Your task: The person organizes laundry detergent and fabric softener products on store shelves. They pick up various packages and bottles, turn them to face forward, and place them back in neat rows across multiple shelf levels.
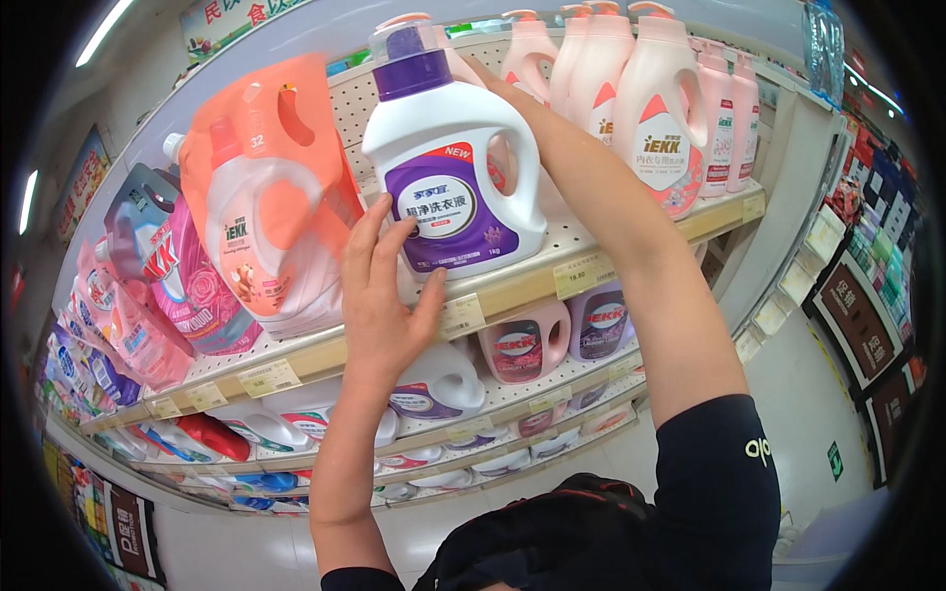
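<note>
A white laundry detergent bottle (473, 177) with a purple cap and purple label stands upright on the top shelf. My left hand (388, 288) is at its lower left front, fingers apart, with fingertips at the label's left edge and the thumb near the bottle's base. My right arm reaches behind the same bottle towards the back of the shelf; my right hand is almost wholly hidden there, so what it touches cannot be seen. A pale pink bottle, partly hidden, is behind the white one. Left of my left hand stands a coral detergent refill pouch (259, 185).
Pale pink pump bottles (658, 111) stand at the shelf's right, pink and purple pouches (192, 273) at its left. The shelf's front edge (517, 295) bears price tags. Lower shelves hold more detergent bottles (525, 343). A clear blue plastic bottle (822, 52) stands upper right.
</note>
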A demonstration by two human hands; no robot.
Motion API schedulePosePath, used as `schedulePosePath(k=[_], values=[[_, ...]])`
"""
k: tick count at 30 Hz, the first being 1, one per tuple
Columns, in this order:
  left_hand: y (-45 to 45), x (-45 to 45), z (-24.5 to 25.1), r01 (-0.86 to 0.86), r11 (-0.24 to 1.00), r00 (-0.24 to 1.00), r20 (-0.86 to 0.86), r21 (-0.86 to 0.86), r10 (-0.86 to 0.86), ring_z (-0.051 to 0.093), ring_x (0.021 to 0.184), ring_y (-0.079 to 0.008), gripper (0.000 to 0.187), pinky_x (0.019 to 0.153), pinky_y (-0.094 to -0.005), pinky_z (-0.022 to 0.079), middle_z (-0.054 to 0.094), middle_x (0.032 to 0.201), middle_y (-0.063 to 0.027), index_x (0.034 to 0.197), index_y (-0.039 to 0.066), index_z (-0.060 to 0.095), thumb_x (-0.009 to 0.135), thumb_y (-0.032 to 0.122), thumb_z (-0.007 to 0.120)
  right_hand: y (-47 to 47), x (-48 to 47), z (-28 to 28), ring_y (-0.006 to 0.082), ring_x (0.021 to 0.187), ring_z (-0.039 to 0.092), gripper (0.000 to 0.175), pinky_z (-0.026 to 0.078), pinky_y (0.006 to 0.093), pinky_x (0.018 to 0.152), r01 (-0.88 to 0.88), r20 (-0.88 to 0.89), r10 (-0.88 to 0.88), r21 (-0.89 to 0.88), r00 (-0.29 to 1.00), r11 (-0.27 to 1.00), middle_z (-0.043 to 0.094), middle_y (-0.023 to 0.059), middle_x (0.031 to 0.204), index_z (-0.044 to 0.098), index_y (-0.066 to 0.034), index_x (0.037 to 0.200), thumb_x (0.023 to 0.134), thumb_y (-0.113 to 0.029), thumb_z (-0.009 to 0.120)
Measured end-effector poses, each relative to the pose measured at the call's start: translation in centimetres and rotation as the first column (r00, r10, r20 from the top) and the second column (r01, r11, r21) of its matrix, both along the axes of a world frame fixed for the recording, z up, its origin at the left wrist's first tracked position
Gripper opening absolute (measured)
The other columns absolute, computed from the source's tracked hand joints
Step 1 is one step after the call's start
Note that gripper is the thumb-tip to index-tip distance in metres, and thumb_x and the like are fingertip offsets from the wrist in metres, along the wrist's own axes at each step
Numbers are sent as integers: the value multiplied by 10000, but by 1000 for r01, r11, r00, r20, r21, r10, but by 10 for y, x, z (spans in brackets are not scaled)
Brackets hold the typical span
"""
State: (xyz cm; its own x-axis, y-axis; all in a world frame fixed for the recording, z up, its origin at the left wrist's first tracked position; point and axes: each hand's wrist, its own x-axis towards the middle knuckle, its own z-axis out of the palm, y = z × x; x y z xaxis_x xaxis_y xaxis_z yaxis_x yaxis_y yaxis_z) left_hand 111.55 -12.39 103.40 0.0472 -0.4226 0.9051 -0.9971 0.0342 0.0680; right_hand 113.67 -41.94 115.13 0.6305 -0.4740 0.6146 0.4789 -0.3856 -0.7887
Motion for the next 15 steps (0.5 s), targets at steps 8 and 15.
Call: schedulePosePath(k=[8,15], values=[[1,0,1,-29,1000,999,21,9,29,437,1339,-375,615,1098,-464,369,451,1462,-182,1315,47,535,749,108,770,25,-79,20,168,766,586,464,481,331,702,319,82,-325,83,942,944,646,44,857,661,-1,1015,1027,-433,491],[0,-6,2,-24,999,999,-41,27,25,416,1361,-370,600,1110,-458,365,418,1472,-189,1305,40,537,747,72,754,11,-273,-27,189,1073,586,569,467,330,952,839,570,-624,-267,535,474,591,117,1192,491,11,1311,950,-405,635]])
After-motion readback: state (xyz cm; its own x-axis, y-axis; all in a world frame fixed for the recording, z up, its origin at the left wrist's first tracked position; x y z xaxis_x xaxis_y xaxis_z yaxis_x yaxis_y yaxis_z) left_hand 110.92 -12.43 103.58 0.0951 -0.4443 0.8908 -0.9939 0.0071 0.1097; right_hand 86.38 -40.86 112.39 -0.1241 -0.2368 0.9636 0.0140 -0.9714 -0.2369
